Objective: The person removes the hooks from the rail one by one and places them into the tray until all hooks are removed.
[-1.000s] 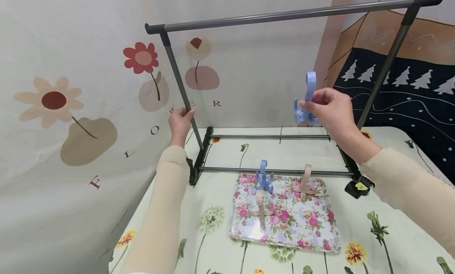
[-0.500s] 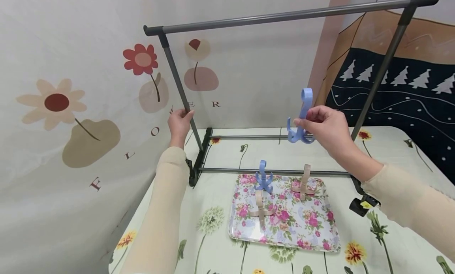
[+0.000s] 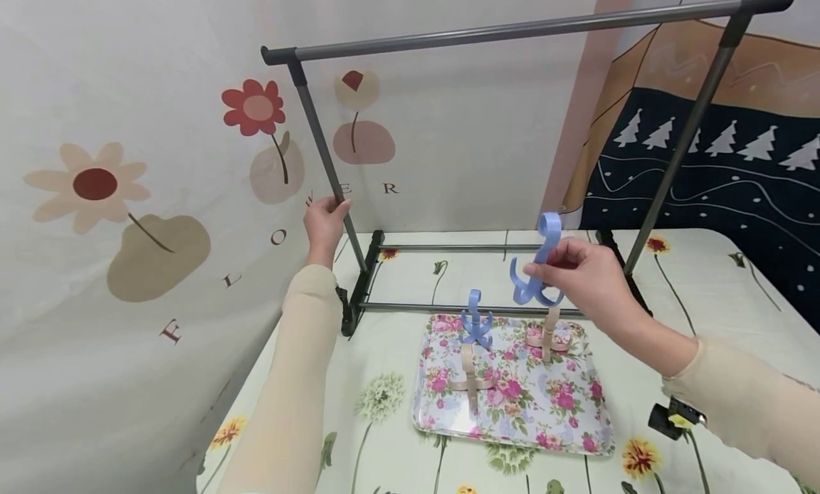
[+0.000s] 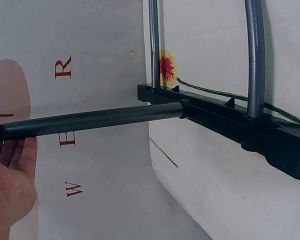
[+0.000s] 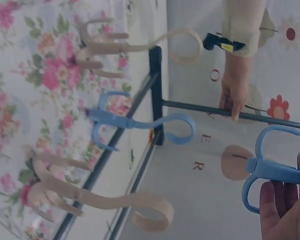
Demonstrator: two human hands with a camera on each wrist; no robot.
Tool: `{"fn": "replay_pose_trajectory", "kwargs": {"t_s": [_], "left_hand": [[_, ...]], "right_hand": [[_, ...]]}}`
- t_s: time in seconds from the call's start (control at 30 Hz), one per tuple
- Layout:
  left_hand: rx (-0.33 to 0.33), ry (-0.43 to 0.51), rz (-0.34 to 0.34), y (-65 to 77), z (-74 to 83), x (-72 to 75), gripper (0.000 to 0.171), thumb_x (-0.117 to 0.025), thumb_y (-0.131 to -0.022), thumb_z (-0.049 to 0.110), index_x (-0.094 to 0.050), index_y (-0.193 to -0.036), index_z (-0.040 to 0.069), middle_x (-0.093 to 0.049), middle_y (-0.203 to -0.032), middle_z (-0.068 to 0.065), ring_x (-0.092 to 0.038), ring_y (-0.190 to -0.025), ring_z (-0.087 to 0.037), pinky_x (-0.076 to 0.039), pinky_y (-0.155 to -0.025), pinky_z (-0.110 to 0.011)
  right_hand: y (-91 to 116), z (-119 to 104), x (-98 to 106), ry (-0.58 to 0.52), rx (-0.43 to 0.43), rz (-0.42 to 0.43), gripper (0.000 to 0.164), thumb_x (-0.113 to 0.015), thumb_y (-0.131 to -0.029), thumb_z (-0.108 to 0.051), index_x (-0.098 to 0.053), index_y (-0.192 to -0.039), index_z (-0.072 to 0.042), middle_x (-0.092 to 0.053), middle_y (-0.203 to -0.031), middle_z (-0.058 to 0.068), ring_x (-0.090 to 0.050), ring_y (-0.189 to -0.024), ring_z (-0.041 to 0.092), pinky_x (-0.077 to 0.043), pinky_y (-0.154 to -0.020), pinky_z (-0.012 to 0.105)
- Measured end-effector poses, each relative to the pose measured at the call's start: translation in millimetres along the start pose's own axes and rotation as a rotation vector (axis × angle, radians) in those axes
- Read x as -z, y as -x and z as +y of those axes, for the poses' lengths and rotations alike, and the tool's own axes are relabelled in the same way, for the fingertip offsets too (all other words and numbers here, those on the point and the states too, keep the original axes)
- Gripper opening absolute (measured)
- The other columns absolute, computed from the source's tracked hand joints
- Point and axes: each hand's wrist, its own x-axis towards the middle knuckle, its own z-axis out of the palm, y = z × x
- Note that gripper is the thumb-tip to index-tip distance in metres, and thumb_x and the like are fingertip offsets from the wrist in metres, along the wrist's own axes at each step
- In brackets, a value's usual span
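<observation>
My left hand (image 3: 324,230) grips the grey left post (image 3: 314,124) of a small clothes rack, fingers wrapped round it in the left wrist view. My right hand (image 3: 589,280) pinches a blue multi-prong hook (image 3: 549,230) by its stem, upright, curl at the top. It is held just above the tray's far edge and overlaps the rack's front lower bar in the head view. On a floral tray (image 3: 532,416) rest another blue hook (image 3: 475,323) and two beige hooks, one at the near left (image 3: 470,384) and one at the far right (image 3: 547,341).
The rack's top rail (image 3: 512,33) spans above both hands. Its right post (image 3: 682,152) rises beyond my right forearm, and black feet (image 3: 361,284) carry two low bars. Flowered cloth covers the table (image 3: 378,444); a printed curtain (image 3: 160,88) hangs behind and to the left.
My right hand has lowered with the blue hook, from in front of the back curtain down to near the tray's far edge. My left hand has stayed on the post.
</observation>
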Motion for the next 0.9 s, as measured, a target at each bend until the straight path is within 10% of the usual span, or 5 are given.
{"fn": "replay_pose_trajectory", "kwargs": {"t_s": [0.9], "left_hand": [[-0.001, 0.005, -0.005, 1.3, -0.6, -0.1, 0.031, -0.065, -0.098, 0.028, -0.069, -0.116, 0.003, -0.068, -0.115, -0.013, -0.059, -0.114, -0.027, -0.042, -0.100, -0.045]], "right_hand": [[57, 85, -44, 0.031, -0.174, -0.121, 0.025, -0.079, -0.086, -0.028, -0.067, -0.087, -0.006, -0.064, -0.082, 0.004, -0.058, -0.072, 0.023, -0.046, -0.057, 0.030]]}}
